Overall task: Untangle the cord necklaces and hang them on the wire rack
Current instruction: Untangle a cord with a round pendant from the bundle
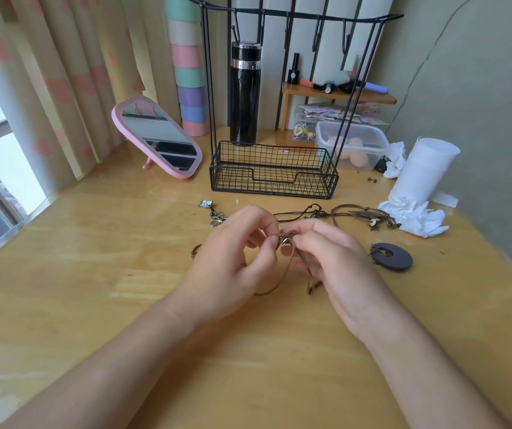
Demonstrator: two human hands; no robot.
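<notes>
Head view: two bare hands meet low over a wooden counter (124, 243). The left hand (236, 252) and right hand (338, 261) both pinch a brown cord necklace (292, 258) near a small metal piece (285, 241), fingers (271, 243) curled on it. Its loop hangs beneath them. More tangled cord necklaces (363, 215) lie just beyond and right of the fingers. A dark disc pendant (392, 257) lies to their right. The black wire rack (271, 164) stands farther beyond.

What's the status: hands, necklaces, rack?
Left hand and right hand both pinch one brown cord necklace above the table. Other necklaces lie tangled beside the tissue. Wire rack hooks bare, nothing blocking it.
</notes>
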